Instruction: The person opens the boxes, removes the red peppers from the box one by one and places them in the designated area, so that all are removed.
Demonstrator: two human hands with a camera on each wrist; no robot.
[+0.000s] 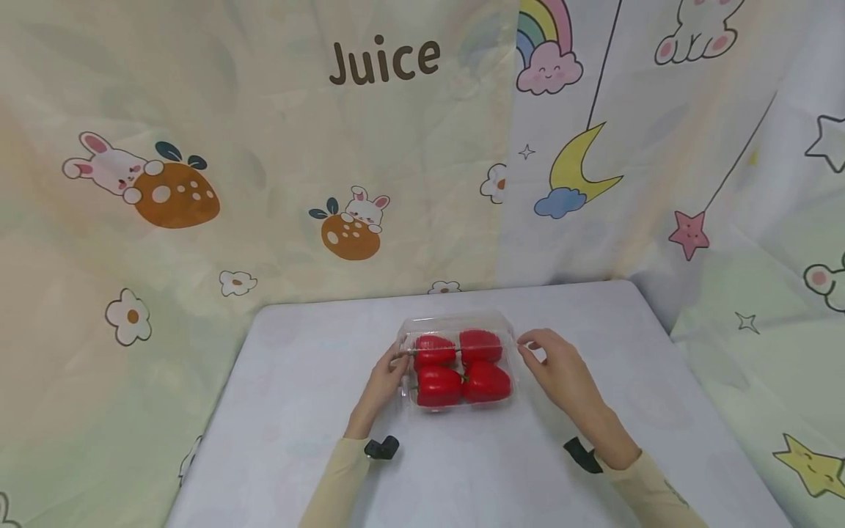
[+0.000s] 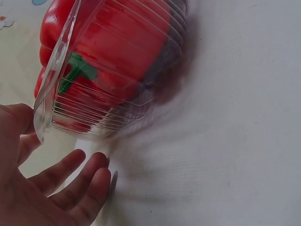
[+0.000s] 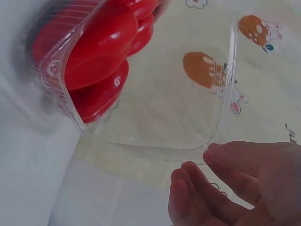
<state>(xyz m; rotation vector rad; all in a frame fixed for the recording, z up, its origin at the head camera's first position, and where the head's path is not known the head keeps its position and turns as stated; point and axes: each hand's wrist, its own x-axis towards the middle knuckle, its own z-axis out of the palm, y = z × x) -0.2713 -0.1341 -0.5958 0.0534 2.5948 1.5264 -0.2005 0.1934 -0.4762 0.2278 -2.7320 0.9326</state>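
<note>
Left hand: fingers relaxed and slightly spread, fingertips just beside the left rim of the box; thumb side appears to touch the rim edge, no firm grip visible. Right hand: fingers loosely curved, thumb and forefinger tips at the free edge of the lid; whether they pinch it or only touch it cannot be told.

Between the hands: the clear plastic box sits on the table, holding four red peppers in two rows. A green stem shows through the ribbed wall in the left wrist view. The lid stands partly raised, hinged at the far side, away from the wrists.

Beyond the table: a cartoon-print backdrop with rabbits, moon and the word "Juice".
</note>
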